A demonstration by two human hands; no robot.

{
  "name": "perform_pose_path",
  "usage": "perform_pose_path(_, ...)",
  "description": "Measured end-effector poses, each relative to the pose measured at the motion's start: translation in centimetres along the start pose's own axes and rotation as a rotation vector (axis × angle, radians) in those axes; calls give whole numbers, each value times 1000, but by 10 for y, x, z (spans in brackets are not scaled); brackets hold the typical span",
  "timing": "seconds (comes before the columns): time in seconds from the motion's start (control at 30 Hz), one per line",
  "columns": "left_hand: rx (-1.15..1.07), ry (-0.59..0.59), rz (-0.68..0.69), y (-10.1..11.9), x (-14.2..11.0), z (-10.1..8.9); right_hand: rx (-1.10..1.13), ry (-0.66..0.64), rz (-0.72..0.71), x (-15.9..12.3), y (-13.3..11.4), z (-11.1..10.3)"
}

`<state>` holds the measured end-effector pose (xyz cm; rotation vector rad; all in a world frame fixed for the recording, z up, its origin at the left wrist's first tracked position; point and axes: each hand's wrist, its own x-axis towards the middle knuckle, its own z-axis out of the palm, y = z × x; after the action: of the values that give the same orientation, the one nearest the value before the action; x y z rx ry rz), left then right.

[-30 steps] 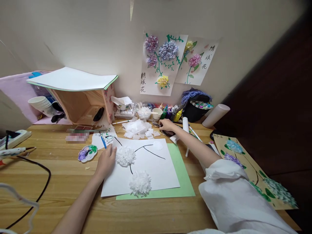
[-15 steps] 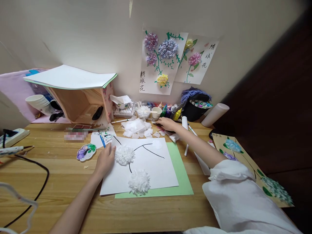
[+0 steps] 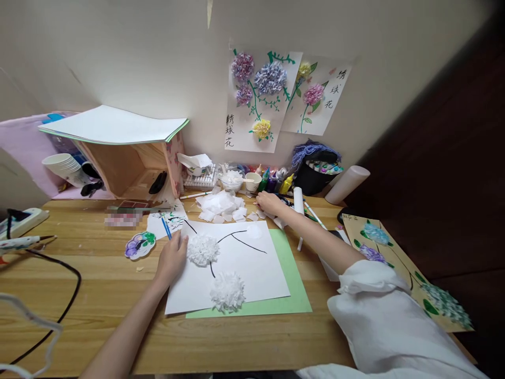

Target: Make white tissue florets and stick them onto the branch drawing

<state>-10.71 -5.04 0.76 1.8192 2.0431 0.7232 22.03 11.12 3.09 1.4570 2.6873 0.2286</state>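
Note:
My left hand (image 3: 172, 259) holds the left edge of a white sheet of paper (image 3: 252, 281), thumb on top. The sheet overlaps a green sheet (image 3: 298, 300) and bears black drawn branches. Two ruffled white paper flowers (image 3: 228, 291) sit on it, one at its left side, one at its lower edge. A pale round spot (image 3: 254, 230) lies near its top right. My right hand (image 3: 271, 203) reaches past the sheet, fingers curled down beside the pile of white paper pieces (image 3: 221, 205); what they hold, if anything, is hidden. Dark scissor handles (image 3: 284, 200) show just behind it.
A paper cup (image 3: 253, 182), a bowl of white scraps (image 3: 231, 180) and paint bottles (image 3: 272, 181) line the wall. A white tube (image 3: 299, 201) lies right of my right hand. To the left are a paint palette (image 3: 140, 245), a glue gun (image 3: 23, 243) and its black cable (image 3: 77, 279).
My right hand has moved off the dark scissors and now curls down beside the paper pieces. The white sheet has shifted slightly right over the green one, my left hand staying on its edge.

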Motion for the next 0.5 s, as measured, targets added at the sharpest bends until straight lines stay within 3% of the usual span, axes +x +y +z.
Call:
perform_pose_path(0.2,113,41,-76,-1,1,0,90,143,105,-9,-2,-4)
perform_pose_path(0.33,98,140,85,-3,6,-1,184,284,188,-26,-10,-9)
perform_pose_path(0.5,84,41,145,-4,13,1,361,445,237,-56,-21,-15)
